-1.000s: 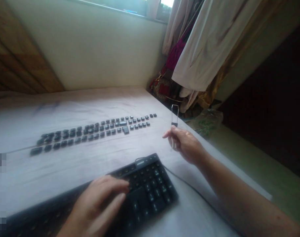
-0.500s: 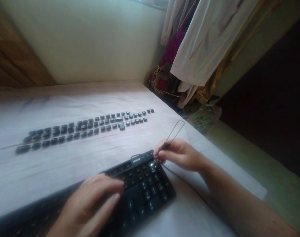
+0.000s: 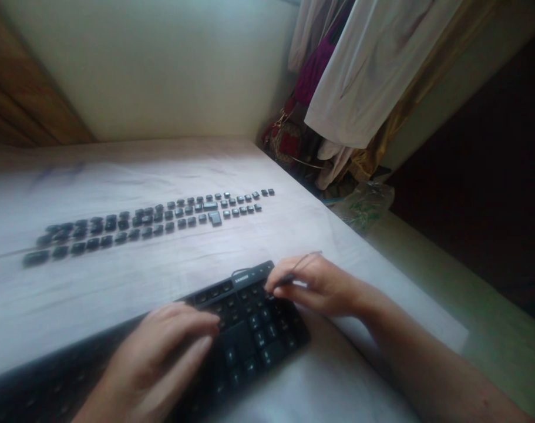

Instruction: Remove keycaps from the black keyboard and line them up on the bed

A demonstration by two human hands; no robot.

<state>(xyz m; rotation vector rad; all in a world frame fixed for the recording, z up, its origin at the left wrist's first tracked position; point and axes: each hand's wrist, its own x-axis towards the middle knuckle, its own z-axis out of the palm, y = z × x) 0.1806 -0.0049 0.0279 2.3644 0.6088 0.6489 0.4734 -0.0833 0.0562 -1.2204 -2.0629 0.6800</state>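
Note:
A black keyboard (image 3: pixel 249 329) lies at the near edge of the pale table (image 3: pixel 161 176). My left hand (image 3: pixel 161 358) rests flat on its keys, fingers stretched and close together. My right hand (image 3: pixel 315 285) pinches a thin wire keycap puller (image 3: pixel 300 267), tilted low, with its tip at the keys of the keyboard's upper right corner. Several loose black keycaps (image 3: pixel 152 223) lie in rows across the middle of the table, beyond both hands.
The table's right edge runs diagonally past my right forearm, with green floor (image 3: pixel 470 317) below it. Hanging cloths (image 3: pixel 373 76), a red bag (image 3: pixel 289 141) and a plastic bag (image 3: pixel 366 208) sit beyond the far right corner. A cream wall backs the table.
My right hand came down and left from above the table to the keyboard's upper right corner, tipping the wire puller from upright to nearly flat. My left hand stayed on the keys.

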